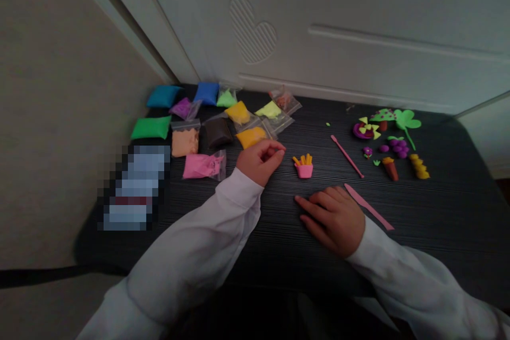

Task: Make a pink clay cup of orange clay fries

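A small clay model of french fries (304, 166) stands on the dark table between my hands, with yellow sticks in a pink box. My left hand (260, 162) is to its left, apart from it, thumb and forefinger pinched together. Whatever the pinch may hold is too small or hidden. Nearer to me, my right hand (335, 220) lies palm down with its fingers stretched out and nothing visible in it. A pink plastic knife (368, 206) lies just right of that hand. Further back is a thin pink modelling tool (347, 156).
Bags of coloured clay, including a pink bag (203, 166) and a green bag (151, 128), lie at the left beside a blurred phone-like screen (133, 188). Finished clay pieces, such as purple grapes (399, 147) and a green clover (407, 119), sit at the right. A white panel (358, 5) rises behind.
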A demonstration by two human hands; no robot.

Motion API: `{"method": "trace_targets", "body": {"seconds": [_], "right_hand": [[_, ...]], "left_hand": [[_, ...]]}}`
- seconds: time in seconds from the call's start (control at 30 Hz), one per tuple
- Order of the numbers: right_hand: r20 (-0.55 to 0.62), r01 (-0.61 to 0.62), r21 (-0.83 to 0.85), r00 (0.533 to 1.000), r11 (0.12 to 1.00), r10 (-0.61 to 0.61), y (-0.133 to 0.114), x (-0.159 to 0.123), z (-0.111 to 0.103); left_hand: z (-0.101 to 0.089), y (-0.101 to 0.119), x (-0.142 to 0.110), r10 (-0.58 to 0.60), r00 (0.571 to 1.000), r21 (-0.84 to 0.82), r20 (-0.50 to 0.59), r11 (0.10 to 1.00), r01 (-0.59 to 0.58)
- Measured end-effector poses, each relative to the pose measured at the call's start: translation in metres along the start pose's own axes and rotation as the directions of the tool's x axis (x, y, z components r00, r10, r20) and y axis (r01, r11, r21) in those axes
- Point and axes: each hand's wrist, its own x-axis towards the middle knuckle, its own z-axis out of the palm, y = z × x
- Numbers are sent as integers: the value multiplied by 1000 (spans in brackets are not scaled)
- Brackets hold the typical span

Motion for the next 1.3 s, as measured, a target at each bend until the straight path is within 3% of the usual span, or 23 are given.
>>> {"method": "trace_targets", "body": {"seconds": [0.13, 0.4, 0.57, 0.73, 1.03, 1.17, 1.3], "right_hand": [[-36, -25, -23, 999, 999, 24, 4, -1, 3], [-16, -16, 86, 1000, 996, 17, 9, 0, -2], [-36, 50, -16, 998, 999, -51, 10, 2, 0], [15, 100, -158, 995, 982, -99, 1, 0, -1], [105, 81, -184, 993, 980, -62, 1, 3, -11], [168, 162, -123, 976, 979, -141, 2, 6, -14], [136, 132, -129, 984, 983, -114, 4, 8, -16]], "left_hand": [[1, -2, 2, 6, 1000, -22, 3, 1000, -6], [2, -3, 2, 5, 1000, -19, 8, 1000, -5], [1, 1, 1, -11, 1000, -14, 5, 1000, 11], [1, 1, 3, 6, 1000, -8, 10, 1000, -6], [1, 3, 2, -9, 1000, -20, 16, 1000, 10], [2, 1, 2, -4, 1000, -17, 20, 1000, 5], [2, 1, 3, -12, 1000, -11, 22, 1000, 12]]}}
